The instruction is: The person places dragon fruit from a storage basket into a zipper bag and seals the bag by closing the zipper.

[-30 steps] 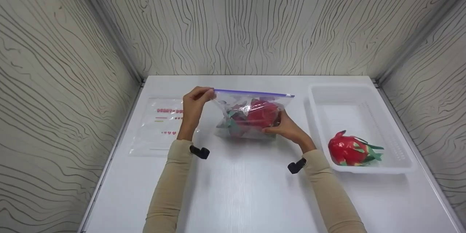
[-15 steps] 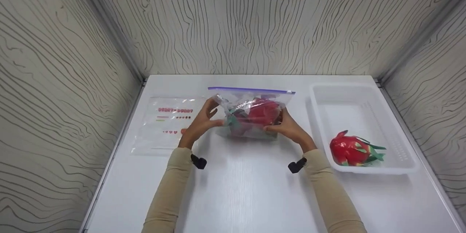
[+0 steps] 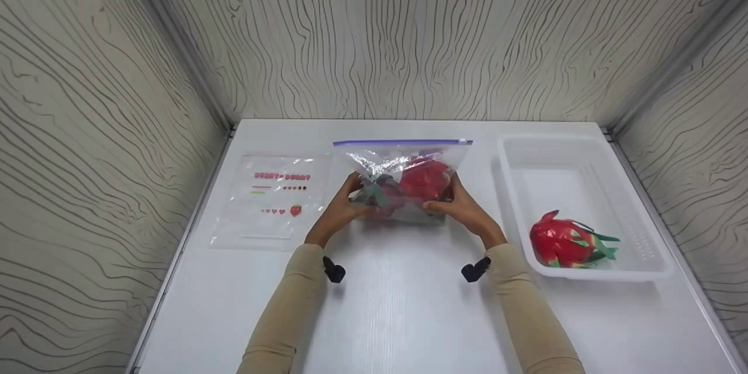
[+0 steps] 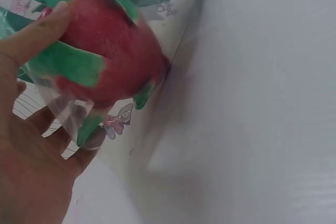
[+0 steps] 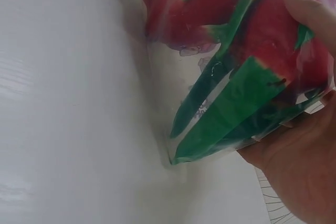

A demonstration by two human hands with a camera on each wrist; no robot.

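A clear zip bag (image 3: 374, 158) with a purple slider strip along its top stands upright between the hands. Inside are two red dragon fruits with green scales, one dragon fruit (image 4: 113, 40) near the left side and another dragon fruit (image 5: 270, 30) near the right. The left hand (image 3: 339, 210) grips the bag's left end, its thumb in front and the other fingers behind. At the opposite end the right hand (image 3: 464, 207) holds bag and fruit the same way. The white slider (image 3: 463, 142) sits at the strip's right end.
A white plastic basket (image 3: 584, 273) stands on the right with a third dragon fruit (image 3: 564, 242) lying in it. On the left, a flat clear bag (image 3: 234, 228) printed with red lettering lies on the white table (image 3: 380, 315). Wood-grain panels (image 3: 380, 41) enclose the table.
The left hand has let go of the strip's left corner and come down to grip the bag's lower left side. The right hand has kept its hold.
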